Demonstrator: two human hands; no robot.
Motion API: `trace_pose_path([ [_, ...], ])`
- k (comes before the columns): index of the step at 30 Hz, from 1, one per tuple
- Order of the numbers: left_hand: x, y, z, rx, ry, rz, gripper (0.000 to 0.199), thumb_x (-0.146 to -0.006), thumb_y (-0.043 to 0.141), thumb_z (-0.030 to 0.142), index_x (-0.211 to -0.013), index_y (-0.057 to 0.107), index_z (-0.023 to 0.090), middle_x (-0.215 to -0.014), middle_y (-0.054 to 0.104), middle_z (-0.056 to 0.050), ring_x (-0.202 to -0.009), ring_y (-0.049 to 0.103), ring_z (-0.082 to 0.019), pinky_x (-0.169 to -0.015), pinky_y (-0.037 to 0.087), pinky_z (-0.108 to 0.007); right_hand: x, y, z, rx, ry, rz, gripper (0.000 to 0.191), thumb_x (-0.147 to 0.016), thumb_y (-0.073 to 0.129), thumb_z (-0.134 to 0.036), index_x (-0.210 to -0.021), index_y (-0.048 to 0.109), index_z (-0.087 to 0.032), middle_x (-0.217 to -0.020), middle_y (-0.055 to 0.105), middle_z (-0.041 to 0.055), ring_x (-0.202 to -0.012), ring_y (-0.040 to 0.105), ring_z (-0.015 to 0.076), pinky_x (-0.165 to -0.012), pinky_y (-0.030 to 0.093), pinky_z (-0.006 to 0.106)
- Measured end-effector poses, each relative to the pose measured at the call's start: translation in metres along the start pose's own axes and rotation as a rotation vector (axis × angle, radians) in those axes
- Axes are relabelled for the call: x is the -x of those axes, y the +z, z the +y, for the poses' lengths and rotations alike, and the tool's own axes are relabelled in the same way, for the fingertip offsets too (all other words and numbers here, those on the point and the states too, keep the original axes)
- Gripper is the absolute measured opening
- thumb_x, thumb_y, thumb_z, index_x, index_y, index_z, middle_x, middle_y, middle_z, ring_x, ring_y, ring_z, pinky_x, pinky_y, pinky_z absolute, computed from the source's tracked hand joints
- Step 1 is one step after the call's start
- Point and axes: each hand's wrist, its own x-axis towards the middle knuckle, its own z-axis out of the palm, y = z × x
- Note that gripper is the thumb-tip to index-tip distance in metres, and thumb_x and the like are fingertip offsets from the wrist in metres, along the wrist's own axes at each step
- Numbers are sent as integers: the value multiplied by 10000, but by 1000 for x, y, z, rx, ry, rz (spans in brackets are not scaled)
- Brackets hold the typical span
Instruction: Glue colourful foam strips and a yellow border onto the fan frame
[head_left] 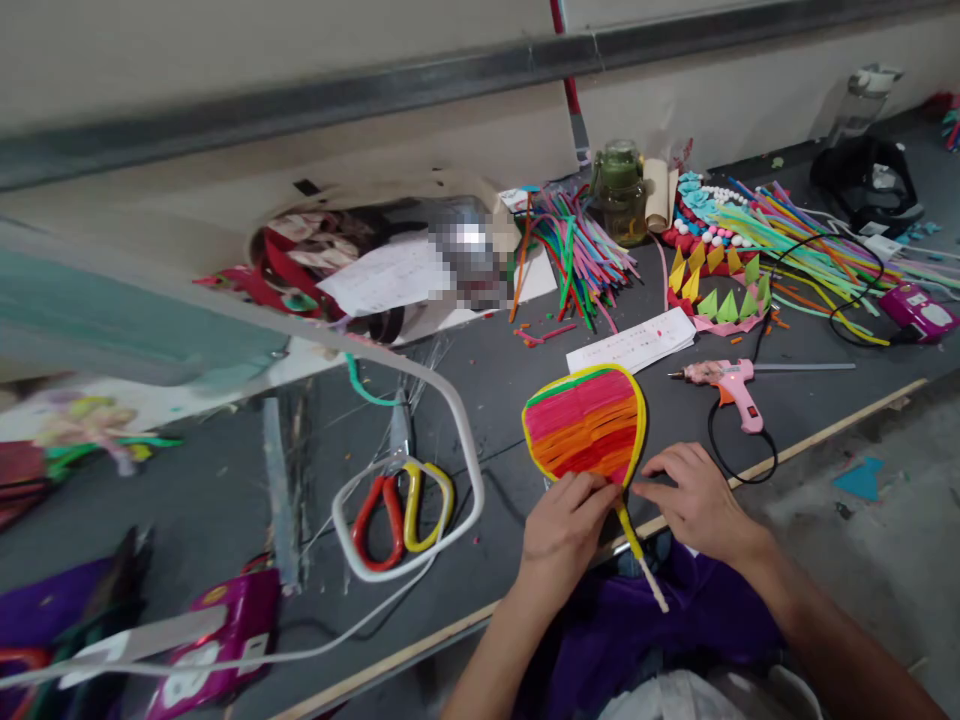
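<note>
A fan-shaped piece (589,425) with a yellow rim and pink, orange and red stripes lies at the table's front edge. Its handle (631,532), partly wrapped in yellow, points down past the edge, its tip bare. My left hand (566,525) holds the fan's lower edge where the handle begins, fingers closed over it. Just right of that joint, my right hand (694,498) has its thumb and fingers apart, near the yellow rim. Nothing shows between its fingers. A pink glue gun (735,385) with a clear stick lies beyond my right hand.
Red-and-yellow-handled scissors (403,500) lie left beside a white looped tube (476,470). Behind are pipe cleaners (577,250), a green-lidded jar (621,195), folded paper (634,340) and a paper crown (724,300). A purple case (225,640) sits front left. A wooden strip (832,425) edges the table.
</note>
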Motion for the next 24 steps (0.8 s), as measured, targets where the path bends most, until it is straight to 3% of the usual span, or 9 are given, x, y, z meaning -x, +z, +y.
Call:
trace_pose_path([
  [12,-5,-6,-16,-44,159,-183,314,-968,403,65,-1061,679,184,-901,691,-57,-760,616,-161,-710,501,-278,-1,4,-6,100,16,-73,370,-905,534,-52,-1211,682,-200,-995,648,84,-925,500,233,-790,399,395],
  [24,2,-4,-10,36,102,-51,281,-1023,417,156,-1079,689,198,-875,727,-49,-739,646,-139,-702,501,-256,-9,8,-1,124,117,-99,459,-892,499,-20,-1313,614,-164,-1018,622,110,-945,481,250,-790,444,383],
])
